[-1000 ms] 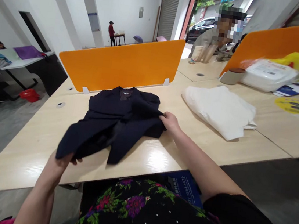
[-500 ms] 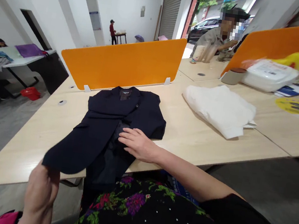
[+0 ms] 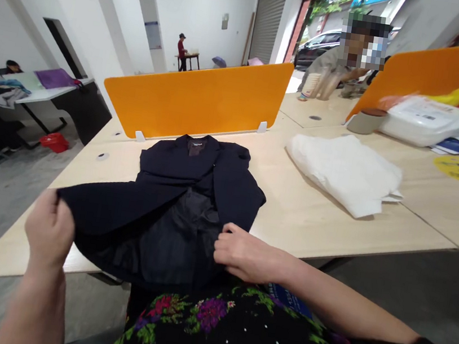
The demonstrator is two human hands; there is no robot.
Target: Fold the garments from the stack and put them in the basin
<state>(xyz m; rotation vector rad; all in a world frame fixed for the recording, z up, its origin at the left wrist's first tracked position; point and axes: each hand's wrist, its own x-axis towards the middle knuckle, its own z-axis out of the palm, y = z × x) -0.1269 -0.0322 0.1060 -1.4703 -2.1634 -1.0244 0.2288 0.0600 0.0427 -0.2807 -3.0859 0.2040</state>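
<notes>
A dark navy jacket [image 3: 161, 168] lies on the pale wooden table [image 3: 96, 176], collar toward the orange divider and its lower part over the front edge. My left hand [image 3: 51, 226] is closed on the lower corner of the left front panel, lifting it out to the left. That opens the front and bares the dark lining [image 3: 179, 239] inside. At the right front panel, my right hand [image 3: 239, 250] is closed with its fingers curled against the cloth edge. The fingertips of both hands are partly hidden.
An orange divider [image 3: 197, 99] stands behind the jacket. To the right lie a folded white cloth-like sheet [image 3: 343, 168], a white plastic package [image 3: 427, 117] and a grey cup-like object [image 3: 367, 121]. Another person [image 3: 333, 72] sits beyond the table. A red basin [image 3: 54, 142] stands on the floor at left.
My left hand has risen and moved left with the panel corner, spreading the jacket front. My right hand has shifted right and toward me, its fingers curling onto the right panel.
</notes>
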